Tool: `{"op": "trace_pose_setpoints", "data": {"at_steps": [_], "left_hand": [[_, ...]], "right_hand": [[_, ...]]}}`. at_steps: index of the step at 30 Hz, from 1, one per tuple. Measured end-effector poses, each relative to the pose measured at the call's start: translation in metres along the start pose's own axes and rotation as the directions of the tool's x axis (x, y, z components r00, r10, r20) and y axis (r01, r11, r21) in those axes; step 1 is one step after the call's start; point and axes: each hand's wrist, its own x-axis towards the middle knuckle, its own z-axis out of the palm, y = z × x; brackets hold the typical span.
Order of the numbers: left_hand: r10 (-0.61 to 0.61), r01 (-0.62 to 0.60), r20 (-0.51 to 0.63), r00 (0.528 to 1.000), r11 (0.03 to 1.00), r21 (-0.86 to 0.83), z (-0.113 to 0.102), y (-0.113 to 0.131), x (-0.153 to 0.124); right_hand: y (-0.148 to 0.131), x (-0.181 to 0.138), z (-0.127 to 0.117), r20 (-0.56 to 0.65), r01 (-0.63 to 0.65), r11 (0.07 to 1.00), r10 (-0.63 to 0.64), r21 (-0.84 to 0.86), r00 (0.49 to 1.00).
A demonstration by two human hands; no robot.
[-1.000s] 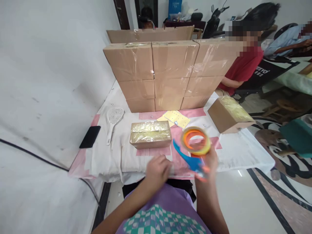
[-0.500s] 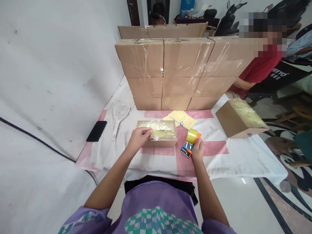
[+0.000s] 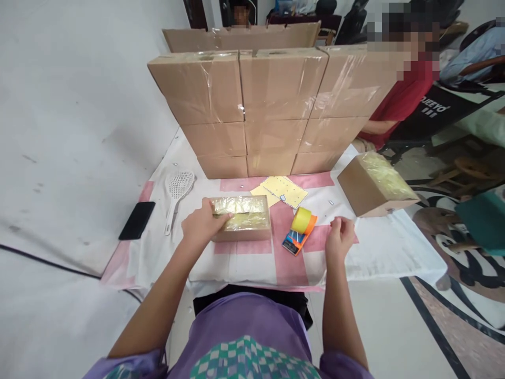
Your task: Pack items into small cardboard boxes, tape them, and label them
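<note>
A small cardboard box (image 3: 244, 221) with a tape-covered top lies on the cloth-covered table (image 3: 379, 252) in front of me. My left hand (image 3: 203, 226) rests on the box's left end, fingers curled over its top edge. An orange and blue tape dispenser (image 3: 300, 229) with a yellow roll lies on the table just right of the box. My right hand (image 3: 339, 239) hovers to the right of the dispenser, apart from it, fingers loosely bent and holding nothing.
A wall of stacked cardboard boxes (image 3: 276, 105) stands at the back. Another taped box (image 3: 374, 184) sits at the right. A white slotted scoop (image 3: 177, 192) and a black phone (image 3: 137, 220) lie at left. Yellow sheets (image 3: 282, 190) lie behind the dispenser. A person in red (image 3: 398, 100) sits beyond.
My right hand set the tape dispenser down on the table and drew away to the right. My left hand moved onto the small box and slid to its left end.
</note>
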Motion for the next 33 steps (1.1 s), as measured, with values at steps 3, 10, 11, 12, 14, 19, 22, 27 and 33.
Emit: {"op": "trace_pose_setpoints", "data": {"at_steps": [3,10,11,12,14,19,22,27,33], "left_hand": [[-0.006,0.002,-0.069,0.998,0.999,-0.049,0.010,-0.012,-0.003],[-0.034,0.025,-0.103,0.994,0.996,-0.085,0.016,-0.012,-0.007],[-0.034,0.024,-0.098,0.995,0.995,-0.098,0.016,-0.012,-0.007],[-0.038,0.027,-0.100,0.994,0.993,-0.114,0.015,-0.013,-0.007],[-0.058,0.037,-0.118,0.991,0.984,-0.175,0.017,-0.018,-0.007],[-0.095,-0.042,-0.354,0.930,0.932,-0.360,0.037,-0.050,0.002],[-0.078,-0.087,-0.327,0.942,0.884,-0.460,0.049,-0.066,0.012],[-0.135,0.039,-0.132,0.982,0.830,-0.556,0.048,-0.068,0.019],[-0.112,-0.013,-0.234,0.966,0.881,-0.474,0.035,-0.055,0.003]], "right_hand": [[-0.018,0.061,0.033,0.416,0.202,0.979,-0.169,-0.035,0.893],[-0.055,0.117,0.159,0.979,0.489,0.872,-0.097,-0.003,0.179],[-0.055,0.118,0.162,0.979,0.486,0.874,-0.099,0.002,0.175],[-0.056,0.119,0.160,0.977,0.480,0.877,-0.111,0.011,0.180],[-0.056,0.117,0.143,0.962,0.458,0.888,-0.157,0.038,0.225],[-0.069,0.057,0.085,0.885,0.248,0.941,-0.308,0.229,0.349],[-0.084,-0.003,0.073,0.868,0.033,0.947,-0.305,0.318,0.391],[-0.103,-0.040,0.072,0.872,0.093,0.971,-0.240,0.222,0.426],[-0.117,-0.030,0.048,0.851,0.264,0.935,-0.330,0.235,0.410]]}}
